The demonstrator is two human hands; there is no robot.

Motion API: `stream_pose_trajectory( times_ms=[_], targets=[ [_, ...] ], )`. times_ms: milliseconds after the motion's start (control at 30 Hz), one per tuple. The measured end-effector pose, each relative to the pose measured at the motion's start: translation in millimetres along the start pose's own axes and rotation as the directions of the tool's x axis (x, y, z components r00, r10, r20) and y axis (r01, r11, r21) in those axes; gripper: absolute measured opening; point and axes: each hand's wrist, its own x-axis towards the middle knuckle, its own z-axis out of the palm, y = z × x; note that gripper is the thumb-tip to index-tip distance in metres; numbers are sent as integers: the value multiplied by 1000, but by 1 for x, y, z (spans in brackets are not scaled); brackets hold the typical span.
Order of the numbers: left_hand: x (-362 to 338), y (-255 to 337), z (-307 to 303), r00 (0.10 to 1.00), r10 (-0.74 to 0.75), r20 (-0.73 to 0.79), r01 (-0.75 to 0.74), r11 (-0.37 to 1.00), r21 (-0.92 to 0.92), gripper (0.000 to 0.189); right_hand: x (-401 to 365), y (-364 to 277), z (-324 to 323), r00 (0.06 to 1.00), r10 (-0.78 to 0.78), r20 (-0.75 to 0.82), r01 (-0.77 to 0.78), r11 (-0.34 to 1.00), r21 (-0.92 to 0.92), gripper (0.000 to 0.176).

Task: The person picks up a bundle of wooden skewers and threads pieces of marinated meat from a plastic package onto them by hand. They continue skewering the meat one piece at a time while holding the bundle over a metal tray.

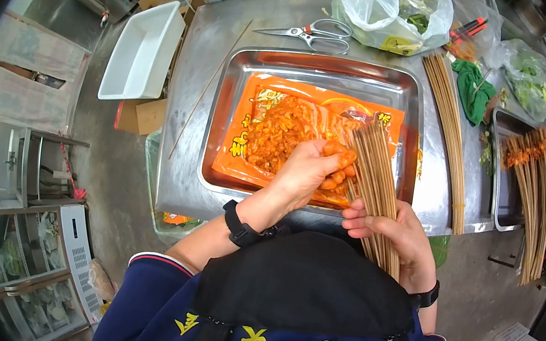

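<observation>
Several glistening orange meat pieces (337, 168) sit bunched in the left hand (301, 174), whose fingers curl shut around them; the fingertips are hidden underneath. Just beside it, the right hand (402, 237) wraps closed round a bundle of skewers (374, 173), thin pale wooden sticks whose lower ends vanish behind a black apron (307, 278). Both hands are over an opened orange bag (243, 160) of marinated meat lying flat in a rectangular metal tray (228, 89) on the steel table (204, 37). Scissors (313, 32) lie beyond the tray; loose skewers (449, 131) lie to its right.
</observation>
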Motion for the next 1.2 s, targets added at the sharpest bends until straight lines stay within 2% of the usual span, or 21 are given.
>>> stream_pose_trajectory(
  times_ms=[100, 433, 500, 533, 600, 700, 800, 867, 900, 933, 1000, 1033, 1100, 1133, 1200],
  targets=[
    [0, 2, 3, 1000, -9, 28, 8, 999, 54, 14, 4, 0, -4, 1000, 18, 19, -18, 1000, -4, 29],
    [1, -2, 8, 999, -46, 5, 46, 999, 27, 15, 2, 1, -5, 1000, 24, 16, -25, 999, 21, 31],
    [1, -5, 7, 999, -24, -35, 26, 998, 60, 15, -2, 0, -4, 996, -2, -86, 4, 999, 32, 23],
    [0, -5, 8, 999, -23, -36, 26, 998, 61, 15, -4, 0, -4, 996, -2, -85, 5, 999, 32, 23],
    [-3, -2, 10, 999, 28, -27, -24, 991, 130, 16, -5, 2, -3, 984, -34, -174, 26, 998, -49, 15],
    [2, -9, 9, 999, 33, -33, -27, 985, 171, 17, -6, 5, -1, 987, 33, -160, -55, 989, -137, 11],
    [-2, -8, 3, 991, 91, -100, -67, 973, 222, 17, -8, 5, -2, 978, 10, -209, -40, 989, -140, 11],
    [-4, 10, -15, 946, 259, -193, -162, 897, 411, 17, -11, 6, -11, 973, -16, -232, -8, 995, -103, 12],
    [-1, 12, -37, 899, 407, -162, -282, 821, 496, 18, -12, 6, -16, 965, -42, -259, 25, 997, -68, 12],
    [-3, 21, -43, 893, 390, -223, -237, 831, 504, 16, -12, 6, -17, 965, -42, -259, 26, 998, -65, 12],
    [-4, 24, -59, 896, 413, -163, -173, 663, 728, 13, -13, 7, -19, 961, -48, -273, 35, 998, -54, 13],
    [-6, 23, -57, 896, 414, -163, -172, 661, 731, 13, -13, 6, -18, 963, -40, -266, 30, 999, -41, 13],
    [-11, 22, -44, 929, 367, -46, -34, 206, 978, 11, -12, 5, -16, 966, -41, -253, 32, 999, -38, 13],
    [-11, 18, -40, 930, 366, -43, -36, 205, 978, 11, -12, 5, -16, 969, -38, -244, 30, 999, -37, 12],
    [-9, 9, -30, 874, 408, 266, -258, -75, 963, 14, -13, 7, -18, 968, -40, -247, 32, 999, -36, 12]
  ],
)
